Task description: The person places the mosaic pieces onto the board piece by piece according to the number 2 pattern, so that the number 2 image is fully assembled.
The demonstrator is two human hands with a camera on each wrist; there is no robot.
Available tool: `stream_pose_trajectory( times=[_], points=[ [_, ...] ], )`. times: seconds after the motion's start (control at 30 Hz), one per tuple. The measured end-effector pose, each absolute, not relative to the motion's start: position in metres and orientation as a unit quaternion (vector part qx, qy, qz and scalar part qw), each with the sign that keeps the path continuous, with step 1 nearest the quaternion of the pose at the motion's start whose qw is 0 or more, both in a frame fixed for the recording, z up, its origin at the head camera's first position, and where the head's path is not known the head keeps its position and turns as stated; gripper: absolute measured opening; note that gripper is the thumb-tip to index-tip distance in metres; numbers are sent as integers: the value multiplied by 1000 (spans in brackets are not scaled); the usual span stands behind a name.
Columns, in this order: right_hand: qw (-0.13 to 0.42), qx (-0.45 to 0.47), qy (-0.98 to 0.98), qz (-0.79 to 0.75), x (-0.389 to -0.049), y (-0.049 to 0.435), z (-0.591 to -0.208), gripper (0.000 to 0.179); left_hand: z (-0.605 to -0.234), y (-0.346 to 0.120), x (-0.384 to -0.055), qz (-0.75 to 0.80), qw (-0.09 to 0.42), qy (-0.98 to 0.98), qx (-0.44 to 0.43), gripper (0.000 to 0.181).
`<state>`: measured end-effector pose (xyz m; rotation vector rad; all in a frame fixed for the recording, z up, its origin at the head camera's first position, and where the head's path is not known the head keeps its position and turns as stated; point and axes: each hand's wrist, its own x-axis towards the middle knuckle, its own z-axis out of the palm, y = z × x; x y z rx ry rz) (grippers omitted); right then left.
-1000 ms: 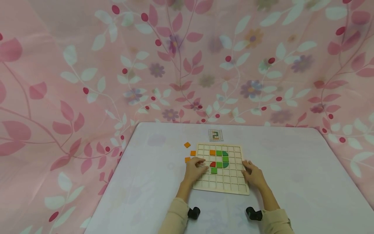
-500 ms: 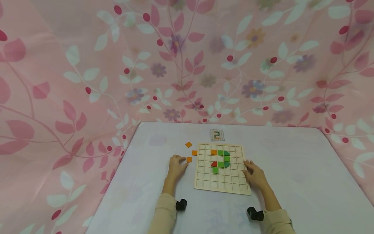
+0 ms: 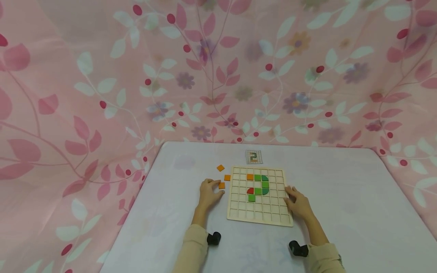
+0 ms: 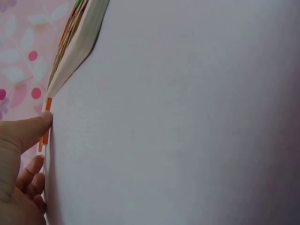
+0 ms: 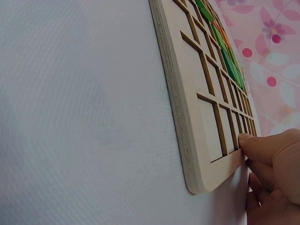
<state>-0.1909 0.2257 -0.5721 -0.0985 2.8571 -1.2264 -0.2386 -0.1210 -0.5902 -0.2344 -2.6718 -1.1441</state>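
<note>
A wooden grid board (image 3: pixel 257 212) lies on the white table, with green, orange and red tiles set in some of its cells. Left of it my left hand (image 3: pixel 209 195) reaches round a loose orange tile (image 3: pixel 222 185), index fingertip at its edge and thumb apart from the index finger. In the left wrist view the thumb (image 4: pixel 33 129) overlaps the orange tiles (image 4: pixel 48 105) seen edge-on. At the board's right edge my right hand (image 3: pixel 298 203) holds on; in the right wrist view its thumb (image 5: pixel 258 145) lies on the rim, the other fingers beside the edge, partly hidden.
Two more orange tiles lie loose near the board's left side, one tile (image 3: pixel 227 177) against its edge and one tile (image 3: pixel 220 167) farther back. Behind the board is a small pattern card (image 3: pixel 253 157). A pink floral cloth (image 3: pixel 218 76) hangs beyond the table.
My left hand has left the board and moved left, then slid slightly right to the nearest orange tile. My right hand has stayed on the board's edge.
</note>
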Motion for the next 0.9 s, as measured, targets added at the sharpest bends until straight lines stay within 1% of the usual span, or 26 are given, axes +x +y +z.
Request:
stream_pose_trajectory(
  times=[0.1, 0.2, 0.4, 0.53, 0.73, 0.9],
  points=[
    [12, -32, 917, -397, -191, 226, -573, 48, -589, -119, -241, -375, 117, -915, -93, 29],
    [14, -27, 917, -397, -190, 225, -573, 49, -589, -120, -242, -368, 110, -918, -98, 24],
    [15, -21, 918, -395, -189, 224, -571, 48, -591, -127, -243, -398, 88, -907, -109, 26],
    [17, -19, 917, -398, -190, 224, -570, 48, -591, -130, -243, -421, 81, -897, -110, 22],
    [21, -19, 915, -402, -192, 226, -570, 49, -589, -124, -242, -439, 106, -888, -89, 21],
    [26, -16, 916, -399, -192, 226, -572, 49, -582, -108, -231, -464, 108, -872, -108, 20]
  ],
)
